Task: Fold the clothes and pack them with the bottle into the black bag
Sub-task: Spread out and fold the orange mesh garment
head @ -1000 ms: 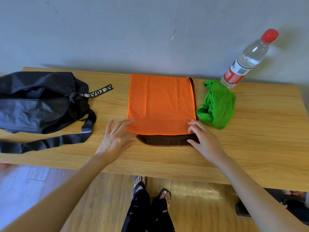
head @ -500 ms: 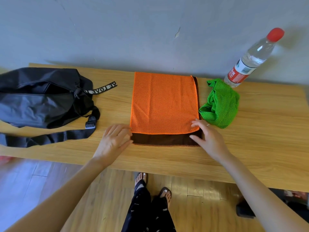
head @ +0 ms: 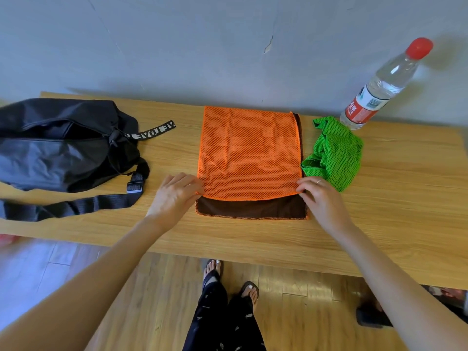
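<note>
An orange mesh cloth (head: 249, 153) lies folded flat in the middle of the wooden table (head: 379, 224), its dark brown inner layer showing along the near edge. My left hand (head: 174, 196) pinches the cloth's near left corner. My right hand (head: 321, 198) pinches its near right corner. A crumpled green mesh garment (head: 334, 153) lies just right of the orange cloth. Behind it stands a clear water bottle (head: 379, 89) with a red cap and red label. The black bag (head: 58, 145) lies at the table's left end with its top open.
The bag's black strap (head: 76, 206) trails along the table toward the near left edge, and a lettered pull tab (head: 152, 131) sticks out to the right. A grey wall runs right behind the table. My feet stand on wooden flooring below.
Both hands have closed in on the near corners of the orange layer, from lying flat beside them to pinching them. The cloth, bag, garment and bottle have stayed put.
</note>
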